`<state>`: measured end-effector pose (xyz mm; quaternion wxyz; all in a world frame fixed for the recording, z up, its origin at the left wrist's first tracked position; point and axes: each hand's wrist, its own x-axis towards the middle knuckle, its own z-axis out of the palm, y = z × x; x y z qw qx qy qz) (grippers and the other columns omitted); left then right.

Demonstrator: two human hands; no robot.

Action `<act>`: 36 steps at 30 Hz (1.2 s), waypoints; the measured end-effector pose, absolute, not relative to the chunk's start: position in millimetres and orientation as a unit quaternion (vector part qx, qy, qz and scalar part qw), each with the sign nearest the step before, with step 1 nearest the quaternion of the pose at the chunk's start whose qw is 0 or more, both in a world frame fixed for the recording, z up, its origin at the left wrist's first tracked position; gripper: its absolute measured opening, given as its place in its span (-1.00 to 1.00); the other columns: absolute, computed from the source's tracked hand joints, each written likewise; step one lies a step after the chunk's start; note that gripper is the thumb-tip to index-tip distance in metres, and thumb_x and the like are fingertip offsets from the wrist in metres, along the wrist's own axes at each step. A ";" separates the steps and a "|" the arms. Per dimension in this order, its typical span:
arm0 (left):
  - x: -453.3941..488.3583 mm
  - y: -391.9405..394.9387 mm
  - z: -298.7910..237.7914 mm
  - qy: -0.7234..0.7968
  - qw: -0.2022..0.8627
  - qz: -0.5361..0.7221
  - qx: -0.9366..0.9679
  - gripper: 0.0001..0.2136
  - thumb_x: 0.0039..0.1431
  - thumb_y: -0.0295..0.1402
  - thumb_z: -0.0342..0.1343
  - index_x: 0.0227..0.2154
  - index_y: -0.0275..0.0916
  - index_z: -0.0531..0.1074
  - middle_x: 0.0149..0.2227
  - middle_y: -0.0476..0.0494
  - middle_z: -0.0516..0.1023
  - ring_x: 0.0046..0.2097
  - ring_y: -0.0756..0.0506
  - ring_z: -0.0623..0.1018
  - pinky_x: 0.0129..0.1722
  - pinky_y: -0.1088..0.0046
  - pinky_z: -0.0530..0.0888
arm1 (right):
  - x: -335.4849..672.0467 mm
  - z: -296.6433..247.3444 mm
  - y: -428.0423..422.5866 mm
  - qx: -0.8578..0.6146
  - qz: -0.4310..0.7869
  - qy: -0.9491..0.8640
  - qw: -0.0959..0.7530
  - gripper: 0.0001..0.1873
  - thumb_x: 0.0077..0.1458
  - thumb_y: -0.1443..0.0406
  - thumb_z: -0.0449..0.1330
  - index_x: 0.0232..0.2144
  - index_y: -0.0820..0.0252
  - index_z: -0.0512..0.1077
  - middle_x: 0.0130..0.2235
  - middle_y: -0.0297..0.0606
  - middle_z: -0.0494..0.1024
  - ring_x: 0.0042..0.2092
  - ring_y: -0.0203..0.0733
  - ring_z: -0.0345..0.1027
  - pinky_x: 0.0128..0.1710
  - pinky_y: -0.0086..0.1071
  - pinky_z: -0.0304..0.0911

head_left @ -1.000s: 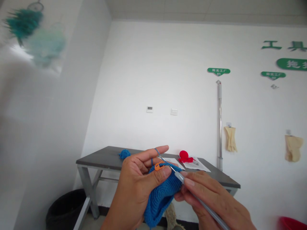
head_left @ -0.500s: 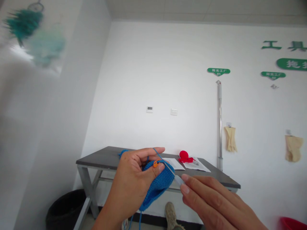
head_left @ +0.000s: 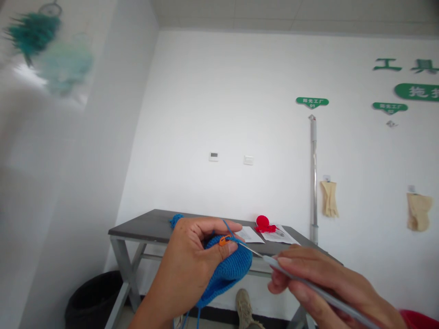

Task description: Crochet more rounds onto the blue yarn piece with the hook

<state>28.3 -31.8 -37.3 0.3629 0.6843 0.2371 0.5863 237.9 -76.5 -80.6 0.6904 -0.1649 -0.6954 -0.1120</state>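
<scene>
My left hand [head_left: 197, 256] pinches the upper edge of a blue crocheted piece [head_left: 233, 269] between thumb and fingers. Blue working yarn [head_left: 228, 227] runs over the left index finger, and loose strands hang below the piece. An orange stitch marker [head_left: 224, 240] is clipped at the edge beside the left thumb. In my right hand [head_left: 312, 278] is a crochet hook [head_left: 298, 276] with a grey handle, held like a pen. The hook's thin metal shaft reaches to the piece's edge, where yarn lies around its tip.
Behind the hands stands a dark table [head_left: 144, 225] with a ball of blue yarn [head_left: 177, 220], a red yarn piece [head_left: 263, 224] and printed sheets [head_left: 279, 235]. A black bin [head_left: 94, 297] is at lower left, a red container [head_left: 416, 319] at lower right. Gloves [head_left: 329, 198] hang on the wall.
My right hand has moved right and turned, so the hook's handle now shows along its length. The crocheted piece and left fingers have shifted slightly, the left index finger lower.
</scene>
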 end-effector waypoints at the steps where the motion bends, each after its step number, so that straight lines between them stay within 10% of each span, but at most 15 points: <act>1: 29.6 -31.5 -38.3 0.233 0.369 0.586 0.683 -0.82 -0.02 -0.37 0.39 -0.31 -0.21 0.78 -0.31 -0.18 0.79 -0.27 -0.16 0.65 -0.26 0.40 0.51 | 235.5 -81.8 -72.2 -0.161 -0.012 -0.683 0.713 -0.86 0.24 0.24 0.39 -0.15 0.00 0.73 -0.43 -0.23 0.72 -0.44 -0.11 0.65 -0.47 -0.40 0.59; 7: 45.1 -29.5 -45.1 0.193 0.417 0.585 0.668 -0.59 0.04 -0.31 0.38 -0.03 -0.34 0.70 -0.36 -0.16 0.72 -0.31 -0.13 0.61 -0.23 0.37 0.51 | 207.2 -91.9 -45.1 -0.114 0.315 -0.530 0.779 -0.84 0.21 0.17 0.43 -0.24 0.10 0.71 -0.41 -0.20 0.70 -0.48 -0.28 0.56 -0.53 -0.52 0.49; 15: 53.7 -28.4 -49.3 0.196 0.405 0.635 0.627 -0.43 0.03 -0.34 0.38 0.13 -0.44 0.59 -0.46 0.02 0.57 -0.45 0.02 0.42 -0.43 0.50 0.38 | 191.9 -92.8 -45.9 -0.220 -0.028 -0.556 0.801 -0.92 0.18 0.28 0.43 -0.26 0.00 0.73 -0.19 -0.23 0.73 -0.66 -0.44 0.37 -0.71 -0.53 0.31; 25: 56.7 -31.6 -59.5 0.221 0.266 0.680 0.647 -0.65 0.23 -0.30 0.29 0.05 -0.28 0.67 -0.34 -0.06 0.72 -0.29 -0.10 0.63 -0.18 0.41 0.53 | 165.9 -98.5 -47.7 -0.205 -0.080 -0.519 0.826 -0.87 0.24 0.38 0.35 -0.20 0.09 0.69 -0.10 -0.18 0.72 -0.62 -0.42 0.40 -0.67 -0.49 0.37; 36: 57.9 -33.1 -57.6 0.185 0.356 0.690 0.602 -0.75 0.24 -0.27 0.31 -0.11 -0.31 0.70 -0.43 -0.06 0.64 -0.41 -0.03 0.52 -0.40 0.52 0.46 | 170.0 -104.4 -43.7 -0.205 -0.172 -0.544 0.795 -0.76 0.21 0.47 0.32 -0.15 0.08 0.69 -0.10 -0.19 0.73 -0.42 -0.25 0.58 -0.59 -0.46 0.47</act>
